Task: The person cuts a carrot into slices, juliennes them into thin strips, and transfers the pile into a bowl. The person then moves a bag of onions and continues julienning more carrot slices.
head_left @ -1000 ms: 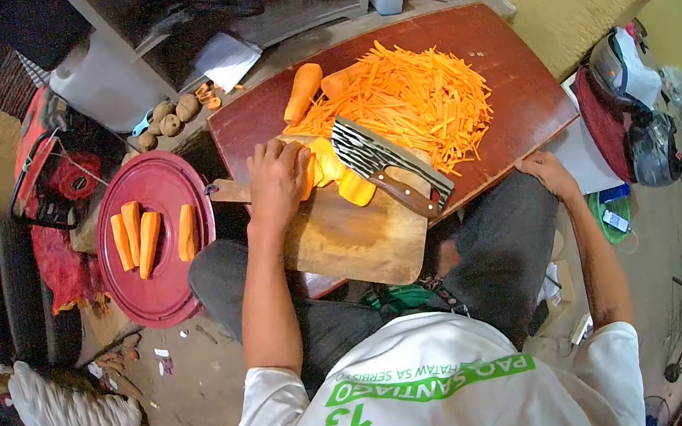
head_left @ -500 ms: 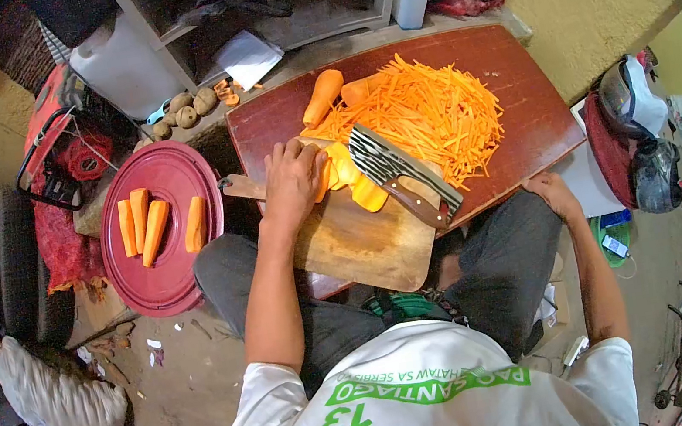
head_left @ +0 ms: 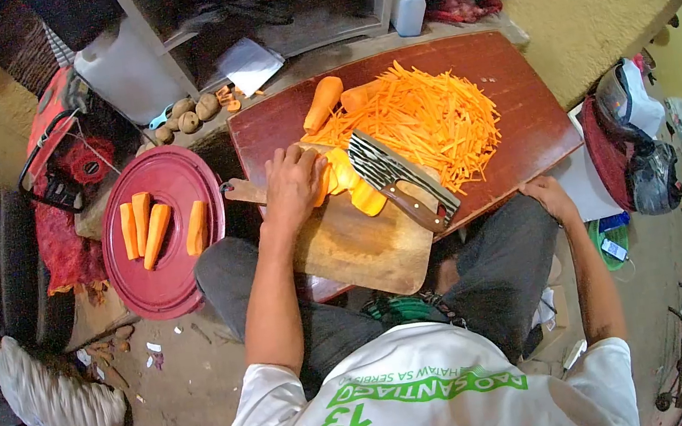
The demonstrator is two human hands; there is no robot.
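Observation:
My left hand point(head_left: 293, 187) is closed over the left end of a row of carrot slices point(head_left: 342, 170), its fingers curled around them. Under it lies a worn wooden cutting board point(head_left: 364, 249) with its handle pointing left. A cleaver point(head_left: 402, 177) with a striped blade and brown handle rests flat beside the slices, touched by neither hand. My right hand point(head_left: 549, 198) is by my knee, fingers bent against the near edge of the red-brown table point(head_left: 531, 127). Beyond the board sit a heap of carrot strips point(head_left: 442, 123) and a whole peeled carrot point(head_left: 323, 104).
To the left, a round red lid point(head_left: 172, 291) carries several peeled carrot pieces point(head_left: 157, 236). Potatoes point(head_left: 188, 119) and a paper sheet point(head_left: 250, 63) lie behind the table, before a shelf point(head_left: 331, 29). A white jug point(head_left: 407, 7) stands at the back.
The view has shifted slightly. Both hands keep nearly the same places, and the cleaver and carrots lie as before.

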